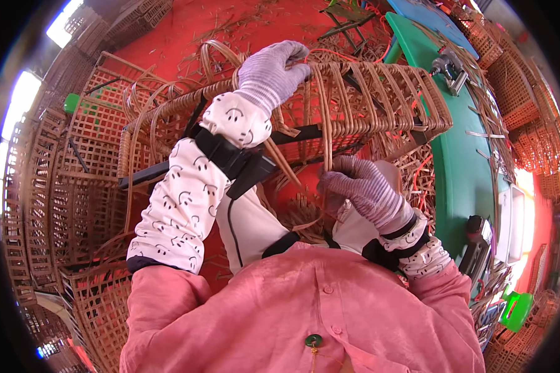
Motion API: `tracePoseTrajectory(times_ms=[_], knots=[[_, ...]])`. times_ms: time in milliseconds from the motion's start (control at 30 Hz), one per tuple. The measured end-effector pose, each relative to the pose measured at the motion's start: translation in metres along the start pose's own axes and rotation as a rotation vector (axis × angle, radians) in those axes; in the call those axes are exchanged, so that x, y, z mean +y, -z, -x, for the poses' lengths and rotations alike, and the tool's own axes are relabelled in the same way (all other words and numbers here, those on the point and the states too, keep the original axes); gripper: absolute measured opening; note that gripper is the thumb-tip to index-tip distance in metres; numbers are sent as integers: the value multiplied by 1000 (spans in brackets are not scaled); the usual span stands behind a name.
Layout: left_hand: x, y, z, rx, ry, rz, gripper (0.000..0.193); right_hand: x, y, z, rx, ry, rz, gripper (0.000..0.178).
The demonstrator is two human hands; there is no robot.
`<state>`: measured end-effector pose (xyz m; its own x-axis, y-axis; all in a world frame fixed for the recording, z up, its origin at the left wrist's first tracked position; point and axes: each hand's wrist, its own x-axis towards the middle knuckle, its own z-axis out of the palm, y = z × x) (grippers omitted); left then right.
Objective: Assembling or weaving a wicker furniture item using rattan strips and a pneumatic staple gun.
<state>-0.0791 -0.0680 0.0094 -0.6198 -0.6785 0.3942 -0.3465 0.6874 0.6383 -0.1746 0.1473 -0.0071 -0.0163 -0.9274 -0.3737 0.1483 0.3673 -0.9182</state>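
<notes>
As seen from above, note the elongated wicker frame (386,128) set crosswise in front of the pink cloth shirt (242,304), brown and lightly glossy, with a rounded, coil-wrapped rim and cane ribs bound close together toward the right end. Trace the flat, dark bars (150,175) along the near lower side. Observe the left hand (270,71), finely ribbed in knit striped pale and mauve, laid over the far rim with bent fingers; cannot tell its grip for certain as spread or pressed together. Compare the right hand (364,188), similarly gloved, at the near side: grip pinching slim, smooth cane strands (327,137) running nearly parallel toward the far rim. Distinguish the white sleeve covers (183,202) printed with curved black marks, and the black, hard-edged device (227,155) strapped near the left wrist. Find to the right a smooth green table (454,165) bearing a metal tool (451,70) and loose, flat cane strips (491,135); to the left, stacked openwork baskets (50,205) of square-meshed lattice; beyond the frame, a red floor (162,37) scattered with dry, thin cane scraps.
</notes>
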Motion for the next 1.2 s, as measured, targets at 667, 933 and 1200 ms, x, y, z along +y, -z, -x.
tracePoseTrajectory(times_ms=[667, 933, 1200], knots=[[22, 11, 55, -443, -141, -655, 40, 70, -6, -18, 47, 432, 150, 9], [29, 13, 53, -420, -180, -674, 35, 40, -13, 7, 50, 417, 272, 11], [36, 17, 60, -512, -101, -633, 41, 70, 3, -40, 136, 288, 107, 9]])
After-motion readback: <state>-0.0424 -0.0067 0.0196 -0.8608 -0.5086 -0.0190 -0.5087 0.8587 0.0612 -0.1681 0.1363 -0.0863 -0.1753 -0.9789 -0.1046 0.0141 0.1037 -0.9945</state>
